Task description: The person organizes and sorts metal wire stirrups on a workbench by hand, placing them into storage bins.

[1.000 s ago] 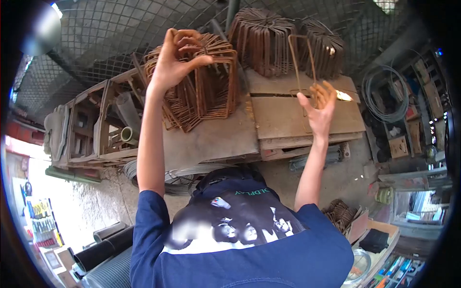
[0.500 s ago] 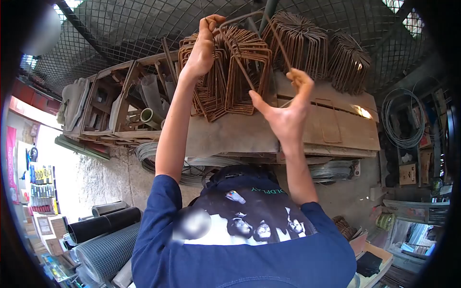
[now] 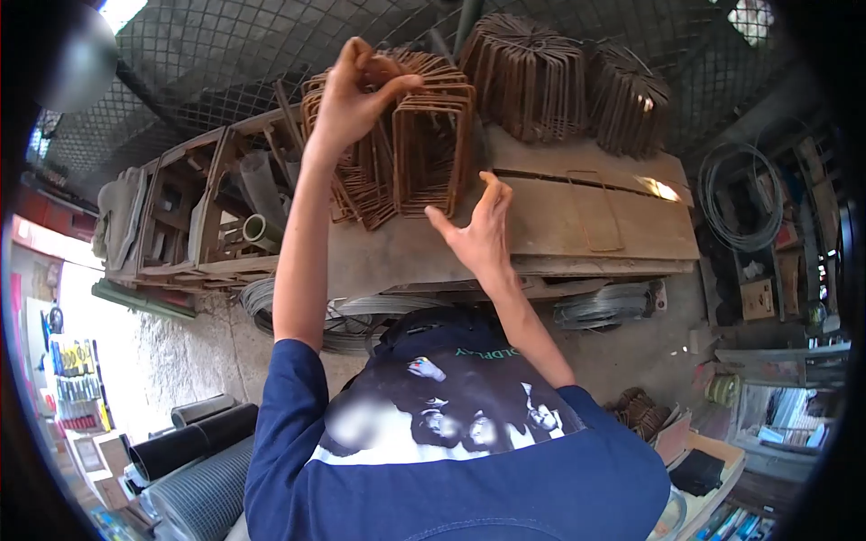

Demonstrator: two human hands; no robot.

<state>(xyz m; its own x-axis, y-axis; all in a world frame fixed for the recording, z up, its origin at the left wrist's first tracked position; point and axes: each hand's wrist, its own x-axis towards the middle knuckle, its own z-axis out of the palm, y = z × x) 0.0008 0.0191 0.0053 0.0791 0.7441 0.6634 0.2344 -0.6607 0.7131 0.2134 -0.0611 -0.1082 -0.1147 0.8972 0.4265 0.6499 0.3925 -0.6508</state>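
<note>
Rusty square wire stirrups [image 3: 433, 149], the bent rebar ties, hang in a dense bundle in front of me. My left hand [image 3: 354, 95] is over the upper left of this bundle, its fingers curled and the thumb stretched out apart from them along the top of the front stirrup. Lower down, my right hand [image 3: 478, 233] has thumb and fingers spread, with the thumb tip close to the bundle's lower right corner. Nothing shows between the fingers of the right hand.
Two more stirrup bundles [image 3: 528, 81] stand behind to the right. A single stirrup [image 3: 595, 209] lies on the wooden bench [image 3: 541, 221]. Wooden shelving [image 3: 180, 212] stands left, wire coils [image 3: 604, 307] sit below the bench, and mesh rolls [image 3: 207, 487] lie lower left.
The stirrup that was held up between both hands now rests at the front of the bundle. My left hand has come down and left slightly; my right hand has moved down and left, off the stirrup.
</note>
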